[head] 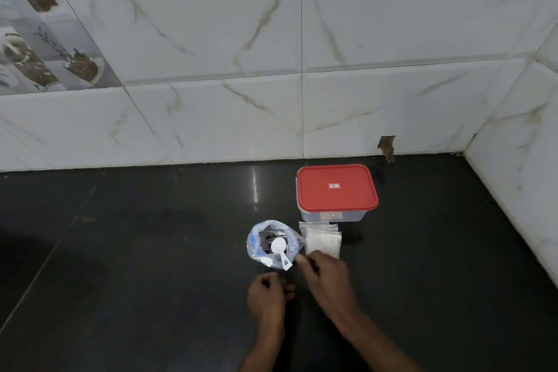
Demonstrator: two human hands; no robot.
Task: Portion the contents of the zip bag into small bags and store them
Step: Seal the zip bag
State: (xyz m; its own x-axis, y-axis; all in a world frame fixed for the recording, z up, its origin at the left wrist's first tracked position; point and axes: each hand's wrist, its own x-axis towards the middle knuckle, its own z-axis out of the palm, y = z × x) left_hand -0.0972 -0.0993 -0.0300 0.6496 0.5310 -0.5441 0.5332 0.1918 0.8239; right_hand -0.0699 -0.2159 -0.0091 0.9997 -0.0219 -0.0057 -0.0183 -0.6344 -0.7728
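Note:
An open zip bag [262, 246] with a blue seal stands on the dark counter, dark contents inside. A white scoop [278, 248] lies in its mouth with the handle sticking out toward me. Just right of it lies a stack of small clear bags [322, 238]. Behind them sits a clear box with a red lid [336, 189], closed. My right hand [324, 276] hovers at the near edge of the small bags, fingertips close together near the scoop handle; whether it pinches anything is unclear. My left hand [267, 293] is loosely curled below the zip bag, holding nothing visible.
The black counter [136, 266] runs left and toward me. White marble-tile walls [302, 100] close it off at the back and on the right, forming a corner past the box.

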